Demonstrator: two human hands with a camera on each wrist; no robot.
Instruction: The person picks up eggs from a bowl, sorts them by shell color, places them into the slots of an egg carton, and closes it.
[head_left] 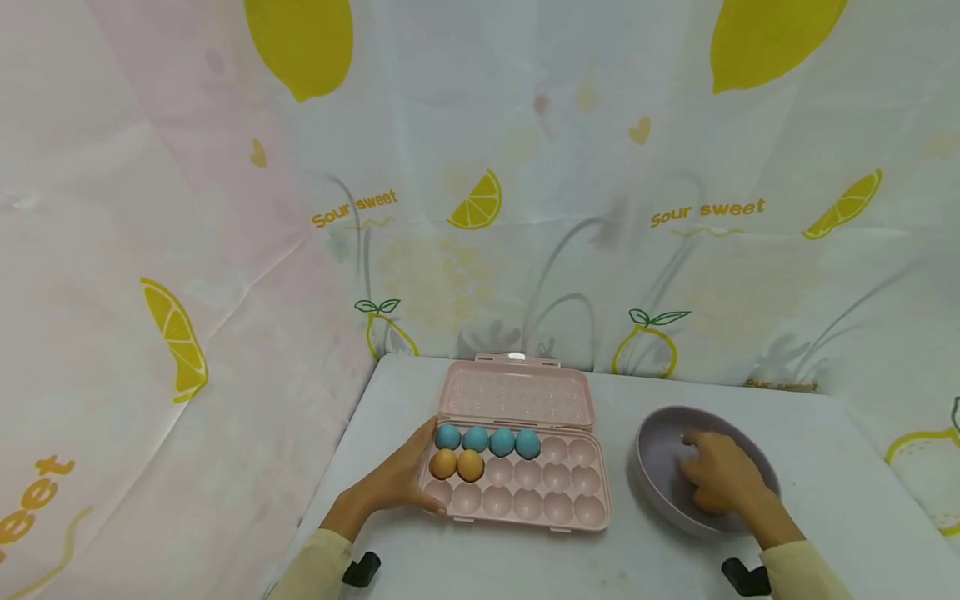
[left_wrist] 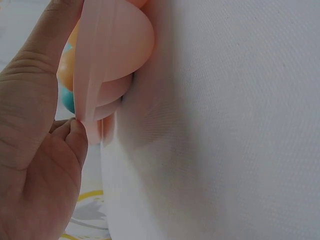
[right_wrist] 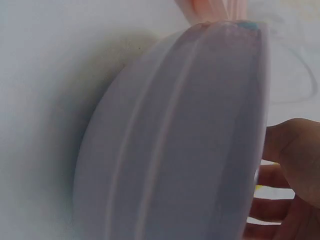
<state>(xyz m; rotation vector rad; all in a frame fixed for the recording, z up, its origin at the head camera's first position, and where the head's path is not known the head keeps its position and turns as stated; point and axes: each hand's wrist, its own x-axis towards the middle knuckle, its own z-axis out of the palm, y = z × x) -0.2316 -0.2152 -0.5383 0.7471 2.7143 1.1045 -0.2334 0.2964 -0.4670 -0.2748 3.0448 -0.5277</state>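
A pink egg carton lies with its lid open. Its back row holds several blue eggs from the left, and two orange-yellow eggs sit in the middle row. My left hand grips the carton's left edge, with the thumb at the front corner and fingers towards the back; in the left wrist view its fingertips meet the rim. My right hand reaches into a grey-purple bowl, fingers extended over the rim. Beneath it lies a partly hidden orange-brown egg.
The carton's lid leans back near the rear table edge. Both things stand on a white table. A lemon-print curtain hangs behind and along the left side.
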